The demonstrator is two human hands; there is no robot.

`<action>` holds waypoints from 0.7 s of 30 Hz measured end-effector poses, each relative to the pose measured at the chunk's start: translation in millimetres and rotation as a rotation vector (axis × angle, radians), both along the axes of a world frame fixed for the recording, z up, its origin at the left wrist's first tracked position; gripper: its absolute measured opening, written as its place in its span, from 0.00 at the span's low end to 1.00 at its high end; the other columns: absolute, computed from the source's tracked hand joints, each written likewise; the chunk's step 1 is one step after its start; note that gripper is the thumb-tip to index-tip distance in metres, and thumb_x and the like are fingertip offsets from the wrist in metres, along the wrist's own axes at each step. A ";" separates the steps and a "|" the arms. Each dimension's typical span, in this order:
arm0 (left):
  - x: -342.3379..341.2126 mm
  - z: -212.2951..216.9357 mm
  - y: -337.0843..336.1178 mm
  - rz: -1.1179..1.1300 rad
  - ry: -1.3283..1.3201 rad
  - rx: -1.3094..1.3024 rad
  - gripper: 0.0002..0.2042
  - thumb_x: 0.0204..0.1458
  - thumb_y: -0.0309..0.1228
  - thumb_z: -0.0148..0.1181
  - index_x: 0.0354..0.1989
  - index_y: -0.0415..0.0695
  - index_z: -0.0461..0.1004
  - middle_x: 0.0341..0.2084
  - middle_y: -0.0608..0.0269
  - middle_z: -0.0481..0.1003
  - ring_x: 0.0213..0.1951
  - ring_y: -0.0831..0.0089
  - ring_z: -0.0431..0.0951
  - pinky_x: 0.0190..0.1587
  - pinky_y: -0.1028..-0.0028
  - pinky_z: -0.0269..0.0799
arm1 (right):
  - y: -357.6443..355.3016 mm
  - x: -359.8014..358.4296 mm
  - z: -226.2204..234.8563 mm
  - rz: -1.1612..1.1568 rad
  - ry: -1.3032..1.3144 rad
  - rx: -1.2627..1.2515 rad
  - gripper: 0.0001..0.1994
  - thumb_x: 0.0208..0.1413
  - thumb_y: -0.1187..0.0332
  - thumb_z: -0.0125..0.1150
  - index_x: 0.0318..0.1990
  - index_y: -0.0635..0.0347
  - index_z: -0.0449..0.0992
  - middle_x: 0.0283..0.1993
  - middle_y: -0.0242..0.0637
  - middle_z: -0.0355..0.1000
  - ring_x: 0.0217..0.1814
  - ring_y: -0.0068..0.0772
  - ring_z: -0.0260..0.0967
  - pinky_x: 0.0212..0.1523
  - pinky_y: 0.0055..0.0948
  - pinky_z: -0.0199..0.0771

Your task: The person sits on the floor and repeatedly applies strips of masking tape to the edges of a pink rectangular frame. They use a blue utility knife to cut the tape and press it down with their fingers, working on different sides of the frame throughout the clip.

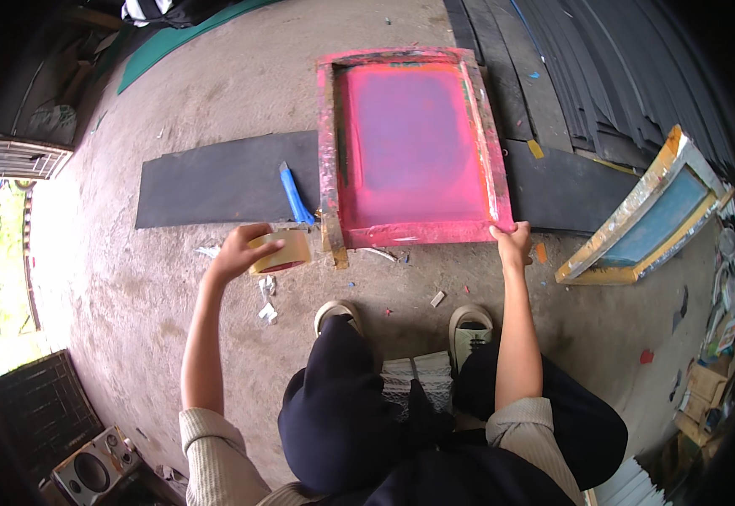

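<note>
Right hand (515, 244): clasping near-right corner of pink-stained rectangular wooden screen frame (426, 233), which extends far and left | left hand (245, 251): gripping translucent yellowish tape roll (293, 251), left of frame's near-left corner

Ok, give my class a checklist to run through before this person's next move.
1. Tape roll in hand: ok, the left hand holds it.
2. Pink screen held: ok, right hand on its near right corner.
3. Blue cutter off the screen: ok, beside it on the left.
4. Cutter's blade retracted: cannot tell.
5. Floor free of scraps: not ok, several lie near the feet.
6. Blue-meshed screen clear of the pink one: ok, apart.
</note>
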State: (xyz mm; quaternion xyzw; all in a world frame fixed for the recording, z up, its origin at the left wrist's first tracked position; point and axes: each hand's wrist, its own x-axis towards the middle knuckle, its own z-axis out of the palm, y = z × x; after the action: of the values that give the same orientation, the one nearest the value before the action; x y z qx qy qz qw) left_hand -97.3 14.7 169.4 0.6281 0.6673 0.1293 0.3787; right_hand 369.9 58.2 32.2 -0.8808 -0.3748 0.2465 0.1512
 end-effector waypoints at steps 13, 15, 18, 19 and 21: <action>2.5 -57.2 21.2 -0.039 0.154 -0.060 0.26 0.47 0.50 0.62 0.37 0.34 0.78 0.30 0.45 0.78 0.35 0.55 0.80 0.40 0.65 0.72 | -9.6 -13.6 12.4 0.155 -0.188 0.042 0.24 0.43 0.58 0.69 0.45 0.54 0.66 0.42 0.37 0.74 0.54 0.46 0.64 0.50 0.62 0.55; -1.9 -59.7 16.9 -0.041 0.135 -0.017 0.20 0.48 0.45 0.62 0.31 0.36 0.77 0.23 0.54 0.77 0.27 0.68 0.76 0.35 0.67 0.69 | -9.4 -23.1 20.5 0.163 -0.244 -0.009 0.26 0.42 0.55 0.70 0.45 0.55 0.65 0.43 0.37 0.73 0.55 0.47 0.63 0.51 0.63 0.55; -1.9 -64.2 17.0 -0.047 0.110 -0.005 0.20 0.48 0.45 0.61 0.29 0.35 0.76 0.21 0.55 0.76 0.26 0.68 0.75 0.34 0.67 0.69 | -14.9 -7.0 17.0 0.044 -0.126 0.013 0.30 0.38 0.51 0.72 0.44 0.57 0.66 0.45 0.40 0.72 0.57 0.50 0.61 0.52 0.67 0.52; 3.0 -66.7 20.5 -0.057 0.087 -0.008 0.22 0.47 0.47 0.62 0.30 0.34 0.76 0.22 0.53 0.76 0.26 0.66 0.76 0.35 0.66 0.70 | -16.9 12.1 -2.4 -0.030 -0.023 0.043 0.31 0.37 0.50 0.73 0.44 0.57 0.66 0.47 0.41 0.71 0.57 0.50 0.61 0.52 0.69 0.51; 1.0 -66.5 23.1 -0.058 0.070 -0.023 0.25 0.46 0.49 0.62 0.33 0.32 0.76 0.23 0.49 0.76 0.27 0.62 0.78 0.35 0.65 0.71 | -16.1 13.6 -17.9 -0.153 0.112 0.105 0.30 0.36 0.52 0.74 0.42 0.58 0.65 0.46 0.41 0.69 0.55 0.44 0.61 0.53 0.57 0.54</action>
State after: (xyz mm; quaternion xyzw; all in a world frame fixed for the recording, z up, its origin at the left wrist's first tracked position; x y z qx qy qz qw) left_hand -96.3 37.8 102.9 0.6470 0.6630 0.0883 0.3661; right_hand 383.5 42.0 14.3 -0.8826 -0.3099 0.2632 0.2361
